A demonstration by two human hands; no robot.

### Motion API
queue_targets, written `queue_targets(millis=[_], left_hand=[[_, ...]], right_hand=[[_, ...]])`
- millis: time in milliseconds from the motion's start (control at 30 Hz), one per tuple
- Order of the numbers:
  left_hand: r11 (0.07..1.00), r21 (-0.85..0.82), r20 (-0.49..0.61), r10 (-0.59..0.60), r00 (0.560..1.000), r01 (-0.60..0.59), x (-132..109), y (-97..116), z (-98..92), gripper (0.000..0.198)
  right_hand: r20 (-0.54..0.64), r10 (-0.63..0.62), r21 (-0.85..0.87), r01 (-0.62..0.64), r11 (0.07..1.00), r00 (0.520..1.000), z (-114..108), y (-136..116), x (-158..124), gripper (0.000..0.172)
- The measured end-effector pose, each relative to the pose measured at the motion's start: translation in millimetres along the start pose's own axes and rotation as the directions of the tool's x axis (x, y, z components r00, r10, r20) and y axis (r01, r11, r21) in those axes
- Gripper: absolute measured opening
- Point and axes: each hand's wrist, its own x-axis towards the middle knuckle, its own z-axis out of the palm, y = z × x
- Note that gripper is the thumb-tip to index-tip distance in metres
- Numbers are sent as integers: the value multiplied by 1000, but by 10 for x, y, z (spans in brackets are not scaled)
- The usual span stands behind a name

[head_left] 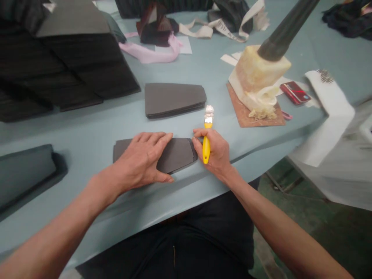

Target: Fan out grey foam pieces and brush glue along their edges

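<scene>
**Left hand flat across the tapered stack, right hand with brush at its narrow end**

In the head view, the landmark is the dark grey, tapered stack of thin flat sheets (178, 153) on the blue-grey covered table (101, 128). Its long axis runs left to right, with the narrow end at the right. The left hand (143, 157) lies palm down across its middle, thumb spread well away from the fingers, the thumb at the near edge and the fingers at the far edge.

The right hand (216, 149) is the nearer one to the narrow end, just beside it; whether its fingertips touch the sheets I cannot tell. It is closed round the yellow-handled flat brush (206, 144), whose long axis points away past the narrow end, nearly square to the stack's own, pale bristle end outermost.

Beyond the stack lies a second dark grey tapered pile (174, 99), well apart from it and roughly parallel. Farther off, beyond and to the right of the stack, a crusted, pale yellow block with a dark tube (258, 69) stands on a brown flat board (245, 118). Beyond and to the left of the stack rises a tall black mass of stacked sheets (87, 69).
</scene>
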Motion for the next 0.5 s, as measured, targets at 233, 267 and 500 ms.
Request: queue_targets(millis=[233, 267, 500], left_hand=[[998, -60, -33, -23, 999, 21, -62, 87, 37, 138], [997, -72, -42, -23, 999, 20, -88, 62, 29, 137], [962, -198, -232, -234, 944, 190, -485, -489, -335, 110]], right_hand=[[31, 31, 16, -31, 999, 999, 8, 19, -29, 4], [31, 37, 16, -38, 999, 999, 9, 20, -31, 4], [41, 68, 3, -68, 998, 997, 11, 21, -23, 6]])
